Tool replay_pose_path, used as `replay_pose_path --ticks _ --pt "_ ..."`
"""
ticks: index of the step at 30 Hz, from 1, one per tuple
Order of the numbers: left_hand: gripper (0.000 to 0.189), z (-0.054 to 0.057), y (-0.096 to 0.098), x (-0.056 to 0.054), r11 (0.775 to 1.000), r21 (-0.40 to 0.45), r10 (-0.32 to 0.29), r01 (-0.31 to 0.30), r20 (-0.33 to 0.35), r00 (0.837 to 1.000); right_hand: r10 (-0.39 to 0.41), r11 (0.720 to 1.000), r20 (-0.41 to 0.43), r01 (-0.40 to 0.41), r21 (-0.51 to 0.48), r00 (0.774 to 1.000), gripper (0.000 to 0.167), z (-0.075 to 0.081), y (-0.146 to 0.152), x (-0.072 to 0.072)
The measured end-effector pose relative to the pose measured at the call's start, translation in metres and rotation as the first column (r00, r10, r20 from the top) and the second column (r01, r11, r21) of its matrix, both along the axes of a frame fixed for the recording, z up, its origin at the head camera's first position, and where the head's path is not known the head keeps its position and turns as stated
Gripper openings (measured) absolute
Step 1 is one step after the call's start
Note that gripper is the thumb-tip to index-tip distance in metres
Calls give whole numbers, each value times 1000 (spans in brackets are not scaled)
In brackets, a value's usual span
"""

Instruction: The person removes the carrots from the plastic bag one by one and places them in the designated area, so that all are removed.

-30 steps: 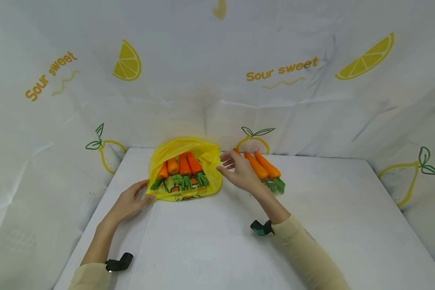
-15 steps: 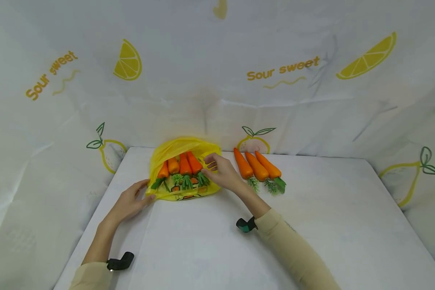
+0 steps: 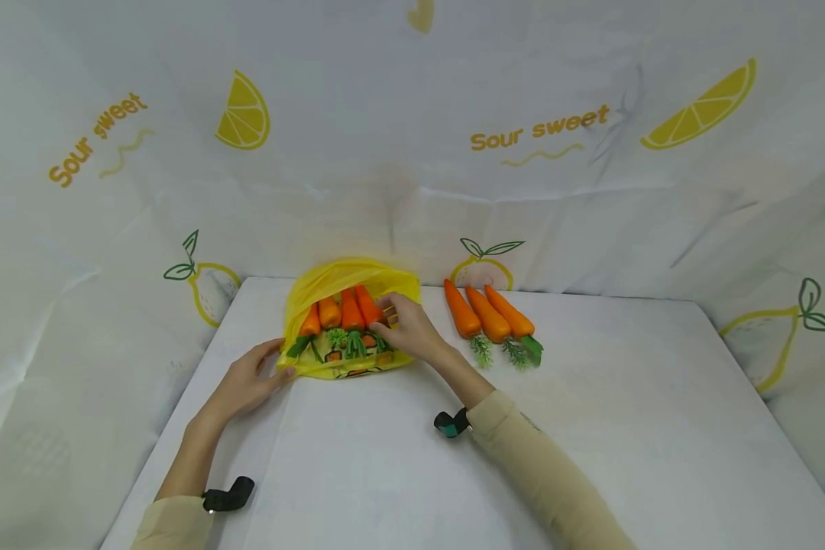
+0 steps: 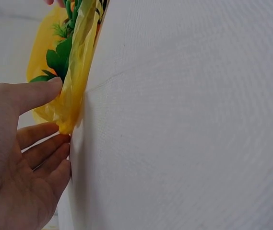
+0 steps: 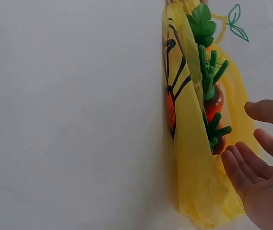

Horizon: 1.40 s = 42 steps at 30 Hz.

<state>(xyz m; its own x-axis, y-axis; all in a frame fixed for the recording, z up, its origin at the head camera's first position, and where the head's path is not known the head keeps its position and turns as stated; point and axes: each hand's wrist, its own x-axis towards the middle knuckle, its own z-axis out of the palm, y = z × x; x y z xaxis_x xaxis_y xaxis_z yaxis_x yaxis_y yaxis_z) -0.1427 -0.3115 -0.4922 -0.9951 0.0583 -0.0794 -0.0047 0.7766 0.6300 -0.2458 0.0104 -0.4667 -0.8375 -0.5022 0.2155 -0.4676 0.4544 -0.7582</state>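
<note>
A yellow plastic bag lies on its side with its mouth toward me. Inside are several carrots with green tops. My left hand touches the bag's left front corner, thumb and fingers spread; in the left wrist view the thumb lies against the bag by a green leaf and the fingertips meet the corner below. My right hand reaches into the right side of the mouth, fingertips overlapping the rightmost carrot. In the right wrist view its thumb and fingers stand apart, holding nothing.
Three more carrots lie side by side right of the bag, leafy ends toward me. The white table ends at a white backdrop printed with lemons. Each wrist wears a small black camera.
My right hand has moved left from in front of the loose carrots into the bag's mouth, uncovering them. The left hand has stayed at the bag's corner.
</note>
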Motion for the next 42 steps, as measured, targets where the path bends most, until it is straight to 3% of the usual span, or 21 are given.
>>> replay_pose_path --ticks 9,23,34,42 --pt "74 -2 -1 -1 1000 -2 -4 4 -5 1000 -43 997 -23 45 68 999 45 -9 -13 -6" --pt "73 -1 -1 0 1000 7 -7 7 -15 1000 -98 985 40 91 150 994 51 -21 -19 -14" --pt "74 3 2 2 1000 6 4 -4 7 1000 -81 990 27 77 120 996 46 -22 -15 -13" --pt "75 2 2 1 1000 0 5 -5 7 1000 -83 993 58 78 85 995 47 -13 -9 -9"
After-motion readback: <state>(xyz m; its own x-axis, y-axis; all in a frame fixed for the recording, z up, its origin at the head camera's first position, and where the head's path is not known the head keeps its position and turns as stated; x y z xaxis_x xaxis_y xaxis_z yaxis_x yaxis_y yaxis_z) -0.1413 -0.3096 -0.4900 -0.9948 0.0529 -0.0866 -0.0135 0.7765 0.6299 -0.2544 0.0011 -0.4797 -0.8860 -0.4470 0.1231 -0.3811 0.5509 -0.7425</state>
